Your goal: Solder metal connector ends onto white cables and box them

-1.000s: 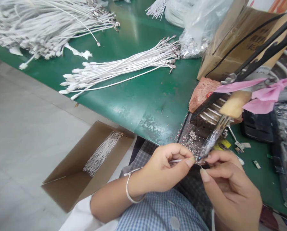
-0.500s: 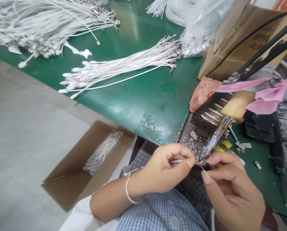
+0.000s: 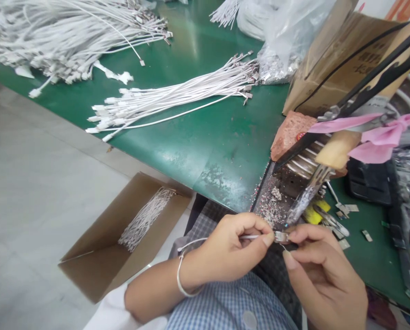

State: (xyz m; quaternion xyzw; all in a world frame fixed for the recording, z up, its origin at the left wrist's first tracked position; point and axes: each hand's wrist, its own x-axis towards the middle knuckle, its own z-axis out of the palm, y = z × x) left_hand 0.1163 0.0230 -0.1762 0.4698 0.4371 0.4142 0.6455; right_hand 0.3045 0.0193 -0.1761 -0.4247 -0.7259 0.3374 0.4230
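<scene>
My left hand (image 3: pixel 241 247) is closed around a white cable (image 3: pixel 249 237), pinching it close to its small metal connector (image 3: pixel 281 236). The cable's other end sticks out behind the wrist. Opposite it, my right hand (image 3: pixel 324 270) has thumb and forefinger drawn together at a thin, bright solder wire (image 3: pixel 283 247); its forefinger reaches the connector's far end. Just above the connector is the tip of a soldering iron (image 3: pixel 303 201), held slanting in a stand, with a wooden handle (image 3: pixel 339 149) and a pink ribbon (image 3: pixel 385 137). Solder crumbs (image 3: pixel 272 204) litter the tray under it.
A bundle of white cables (image 3: pixel 177 98) lies on the green table (image 3: pixel 198 151), with a larger pile (image 3: pixel 70 41) at far left. A reddish brick (image 3: pixel 290 133) weighs on the stand by a cardboard box (image 3: pixel 346 68). An open carton (image 3: pixel 98 270) holding cables sits lower left.
Both hands have shifted slightly down and left, away from the iron's tip. The metal connector now shows between them, and the cable's tail appears behind my left wrist.
</scene>
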